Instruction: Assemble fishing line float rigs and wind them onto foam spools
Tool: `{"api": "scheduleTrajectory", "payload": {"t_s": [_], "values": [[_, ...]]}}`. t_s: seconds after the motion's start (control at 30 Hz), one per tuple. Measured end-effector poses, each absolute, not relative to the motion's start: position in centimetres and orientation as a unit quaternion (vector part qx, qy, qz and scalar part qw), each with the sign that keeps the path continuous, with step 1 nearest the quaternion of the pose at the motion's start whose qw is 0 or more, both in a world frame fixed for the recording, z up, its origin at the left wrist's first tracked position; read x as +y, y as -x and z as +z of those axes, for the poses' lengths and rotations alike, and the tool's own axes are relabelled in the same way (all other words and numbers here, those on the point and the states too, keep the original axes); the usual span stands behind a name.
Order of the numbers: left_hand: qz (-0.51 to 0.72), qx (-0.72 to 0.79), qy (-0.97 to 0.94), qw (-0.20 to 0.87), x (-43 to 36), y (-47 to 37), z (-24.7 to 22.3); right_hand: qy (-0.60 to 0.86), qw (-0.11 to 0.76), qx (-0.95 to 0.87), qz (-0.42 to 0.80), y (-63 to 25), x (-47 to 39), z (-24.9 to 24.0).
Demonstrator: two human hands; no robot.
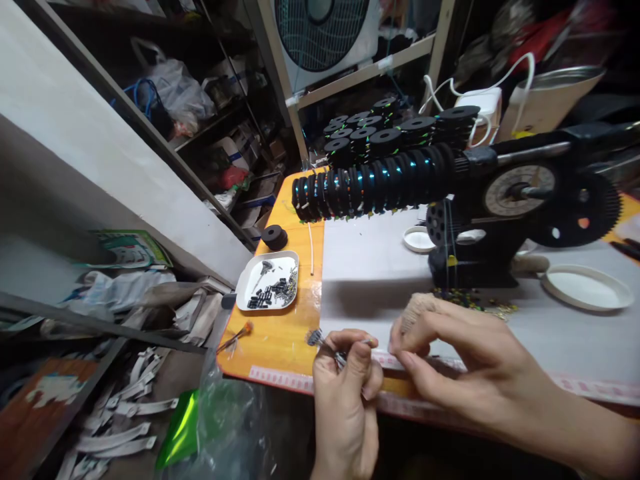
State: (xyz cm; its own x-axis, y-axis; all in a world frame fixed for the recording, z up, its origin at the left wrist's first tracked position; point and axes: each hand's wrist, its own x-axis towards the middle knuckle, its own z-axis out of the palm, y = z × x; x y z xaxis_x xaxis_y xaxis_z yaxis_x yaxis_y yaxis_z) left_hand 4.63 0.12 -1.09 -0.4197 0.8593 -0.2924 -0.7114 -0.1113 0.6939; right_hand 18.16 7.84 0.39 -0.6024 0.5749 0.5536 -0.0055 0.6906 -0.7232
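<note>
We are pinching a small bundle of thin metal pins [316,338] in our left hand [345,393], fingers curled tight around it at the orange table's [280,333] near edge. Our right hand [465,360] is closing thumb and forefinger just beside, apparently drawing out a single pin, though blur is hiding it. Separating one piece seems the step in hand; next is needing a steady pull. Beyond are waiting a white tray of dark parts [267,288] and a black spool-loaded winding machine [450,180].

Left hand [345,380] pinched shut; right hand [450,347] fingertips meeting it.
</note>
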Motion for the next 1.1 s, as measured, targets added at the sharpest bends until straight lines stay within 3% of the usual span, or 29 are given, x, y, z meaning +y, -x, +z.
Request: {"api": "scheduleTrajectory", "payload": {"t_s": [0.53,0.83,1.0,1.1], "values": [[0.744,0.412,-0.089,0.518,0.0,-5.9,-1.5,0.171,0.431,-0.805,0.369,-17.9,7.8,1.0],[0.753,0.471,-0.159,0.430,-0.4,-6.0,-2.0,0.168,0.429,-0.802,0.380,-18.0,8.4,1.7],[0.764,0.485,-0.183,0.383,-0.6,-6.2,-1.4,0.177,0.379,-0.802,0.426,-18.0,8.0,2.1],[0.783,0.431,-0.191,0.407,-0.9,-5.9,-1.0,0.158,0.349,-0.815,0.434,-17.9,7.8,2.5]]}}
